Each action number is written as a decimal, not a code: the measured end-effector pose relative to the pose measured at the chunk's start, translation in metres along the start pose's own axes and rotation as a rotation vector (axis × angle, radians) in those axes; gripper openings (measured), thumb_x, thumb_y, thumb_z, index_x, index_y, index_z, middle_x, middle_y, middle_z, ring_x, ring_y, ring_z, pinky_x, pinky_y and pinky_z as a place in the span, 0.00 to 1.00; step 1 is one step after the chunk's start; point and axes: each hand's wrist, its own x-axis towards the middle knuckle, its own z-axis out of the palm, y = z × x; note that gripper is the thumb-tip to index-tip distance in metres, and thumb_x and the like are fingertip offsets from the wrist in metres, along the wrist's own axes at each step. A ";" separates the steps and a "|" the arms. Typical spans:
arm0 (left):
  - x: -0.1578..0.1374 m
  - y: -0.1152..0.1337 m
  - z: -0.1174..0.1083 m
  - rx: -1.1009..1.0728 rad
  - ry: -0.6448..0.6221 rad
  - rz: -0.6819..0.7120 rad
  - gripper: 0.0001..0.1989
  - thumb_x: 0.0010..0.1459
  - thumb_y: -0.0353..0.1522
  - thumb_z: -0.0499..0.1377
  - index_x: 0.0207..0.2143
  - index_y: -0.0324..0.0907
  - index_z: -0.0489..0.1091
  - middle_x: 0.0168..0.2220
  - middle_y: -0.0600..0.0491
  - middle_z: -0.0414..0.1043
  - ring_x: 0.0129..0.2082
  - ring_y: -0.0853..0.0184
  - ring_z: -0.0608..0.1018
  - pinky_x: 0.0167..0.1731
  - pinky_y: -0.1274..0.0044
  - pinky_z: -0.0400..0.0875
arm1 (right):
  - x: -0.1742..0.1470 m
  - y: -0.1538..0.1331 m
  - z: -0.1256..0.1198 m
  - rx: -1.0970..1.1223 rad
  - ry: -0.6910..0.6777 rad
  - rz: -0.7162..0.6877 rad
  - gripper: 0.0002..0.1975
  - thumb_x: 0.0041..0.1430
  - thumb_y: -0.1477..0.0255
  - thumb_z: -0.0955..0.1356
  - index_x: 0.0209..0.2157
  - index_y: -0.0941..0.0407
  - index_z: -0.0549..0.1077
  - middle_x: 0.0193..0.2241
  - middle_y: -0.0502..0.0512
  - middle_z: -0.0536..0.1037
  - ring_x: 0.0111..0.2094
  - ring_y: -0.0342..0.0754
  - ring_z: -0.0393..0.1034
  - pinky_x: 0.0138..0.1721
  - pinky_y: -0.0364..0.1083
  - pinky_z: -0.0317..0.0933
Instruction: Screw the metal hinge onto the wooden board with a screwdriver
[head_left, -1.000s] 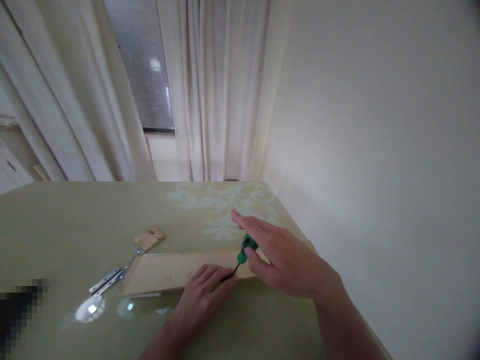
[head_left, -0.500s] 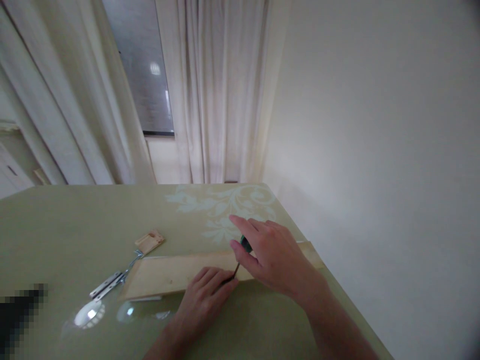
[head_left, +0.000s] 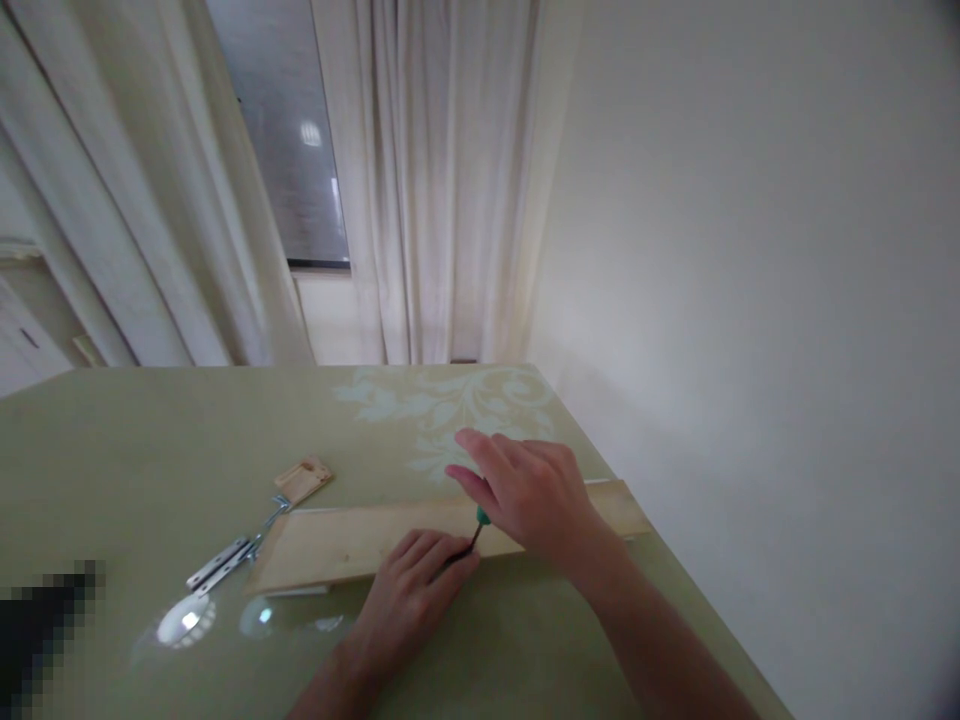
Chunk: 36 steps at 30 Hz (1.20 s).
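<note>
A long pale wooden board (head_left: pixel 330 548) lies across the table, slightly raised on something white beneath it. My left hand (head_left: pixel 411 590) rests on its near edge, thumb and fingers pinched together around something dark that I cannot make out. The shaft of a screwdriver (head_left: pixel 482 516) comes down at a slant to these fingertips; its tip is hidden there. My right hand (head_left: pixel 529 490) is over the screwdriver's green handle, which is mostly covered by the palm, while thumb and index finger stick out to the left.
Left of the board lie two white metal strips with holes (head_left: pixel 219 566), several small metal pieces (head_left: pixel 276 512) and a small wooden block with a recess (head_left: pixel 304 480). A pixelated dark shape (head_left: pixel 45 630) covers the lower left. The wall (head_left: pixel 750 350) borders the table's right side.
My right hand has turned and shifted slightly left, and more of the green handle's lower end shows beneath it. My left hand keeps its place on the board.
</note>
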 end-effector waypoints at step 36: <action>-0.003 0.000 0.005 0.005 0.017 -0.025 0.12 0.73 0.30 0.55 0.53 0.43 0.77 0.46 0.47 0.80 0.44 0.62 0.79 0.45 0.69 0.74 | 0.000 0.010 -0.002 0.153 -0.047 0.021 0.28 0.70 0.45 0.64 0.33 0.55 0.77 0.26 0.53 0.82 0.28 0.48 0.76 0.32 0.46 0.57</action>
